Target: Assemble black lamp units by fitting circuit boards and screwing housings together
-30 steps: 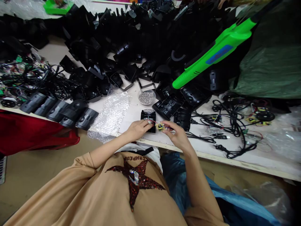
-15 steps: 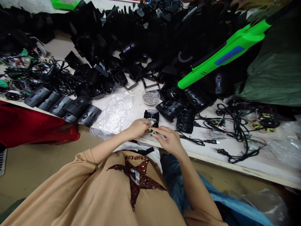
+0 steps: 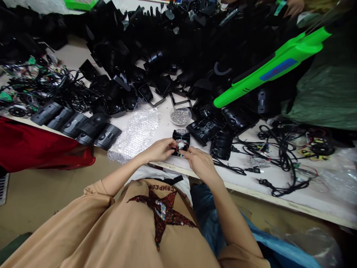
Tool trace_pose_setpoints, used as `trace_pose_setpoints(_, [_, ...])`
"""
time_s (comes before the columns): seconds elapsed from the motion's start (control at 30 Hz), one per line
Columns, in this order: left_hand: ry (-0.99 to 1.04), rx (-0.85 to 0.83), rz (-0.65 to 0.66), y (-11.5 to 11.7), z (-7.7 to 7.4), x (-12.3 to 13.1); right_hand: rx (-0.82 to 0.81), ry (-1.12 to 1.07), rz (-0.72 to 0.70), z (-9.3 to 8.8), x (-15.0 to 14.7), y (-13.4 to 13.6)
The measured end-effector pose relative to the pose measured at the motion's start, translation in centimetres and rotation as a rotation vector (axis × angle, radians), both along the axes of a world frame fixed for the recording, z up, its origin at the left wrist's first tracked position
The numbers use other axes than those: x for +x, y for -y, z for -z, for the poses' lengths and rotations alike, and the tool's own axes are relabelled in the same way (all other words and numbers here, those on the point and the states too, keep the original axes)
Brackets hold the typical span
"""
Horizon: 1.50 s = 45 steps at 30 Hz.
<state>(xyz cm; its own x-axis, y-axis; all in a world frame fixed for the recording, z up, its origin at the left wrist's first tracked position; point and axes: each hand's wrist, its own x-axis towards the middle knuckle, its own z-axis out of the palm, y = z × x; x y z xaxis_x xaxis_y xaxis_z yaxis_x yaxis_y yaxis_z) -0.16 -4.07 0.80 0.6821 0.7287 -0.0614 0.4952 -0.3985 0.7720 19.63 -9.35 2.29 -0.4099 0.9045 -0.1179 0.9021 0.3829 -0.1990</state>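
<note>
A small black housing [image 3: 181, 134] lies at the table's front edge with a round white part, red wire and small coloured pieces inside. My left hand [image 3: 164, 148] closes its thumb and fingers on the housing's left side. From the right, my right hand [image 3: 197, 159] touches the parts at the housing's front, its fingers pressed together; what they pinch is too small to name. Just behind the housing is a clear dish of small metal screws [image 3: 180, 116].
Bubble wrap [image 3: 136, 130] lies left of my hands, with grey cylindrical housings [image 3: 74, 124] beyond it. Black shells [image 3: 205, 128] and cables [image 3: 284, 156] lie right. A green tool [image 3: 267, 70] hangs at upper right. Another person's hand [image 3: 294, 6] shows at top right.
The small coloured pieces moved from in front of the housing into its front part. My left hand shifted slightly left, and another person's hand appeared at the top right.
</note>
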Motion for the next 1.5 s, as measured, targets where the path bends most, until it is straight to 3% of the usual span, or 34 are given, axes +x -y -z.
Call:
trace_pose_setpoints(0.17, [-0.116, 0.160, 0.087, 0.5, 1.2, -0.3, -0.105, -0.013, -0.028, -0.3, -0.1, -0.7])
trace_pose_setpoints(0.37, [-0.073, 0.147, 0.028, 1.2, 2.9, -0.4, -0.012, 0.045, -0.013, 0.3, -0.8, -0.8])
trace_pose_setpoints(0.67, [-0.009, 0.135, -0.064, 1.7, 3.5, -0.3, 0.032, 0.195, -0.022, 1.0, -1.5, 0.0])
trace_pose_setpoints(0.9, [0.088, 0.345, 0.009, 2.3, 4.3, -0.3, 0.052, 0.189, 0.016, 1.6, -1.4, 0.1])
trace_pose_setpoints(1.07, [0.044, 0.459, 0.009, 2.6, 4.7, -0.1, 0.076, 0.179, 0.031, 2.3, -1.6, 0.1])
trace_pose_setpoints(1.17, [0.012, 0.494, 0.026, 2.6, 4.7, 0.0, 0.083, 0.060, 0.042, 3.1, -1.0, 0.3])
trace_pose_setpoints(1.27, [-0.019, 0.521, 0.024, 2.6, 4.7, 0.0, 0.113, -0.267, 0.088, 3.8, 0.5, 1.1])
trace_pose_setpoints(1.37, [-0.067, 0.544, 0.029, 2.6, 4.5, 0.0, 0.150, -0.498, 0.231, 4.6, 2.4, 2.1])
trace_pose_setpoints(1.5, [-0.123, 0.578, 0.060, 2.5, 4.1, 0.3, 0.087, -0.589, 0.417, 5.4, 4.1, 3.3])
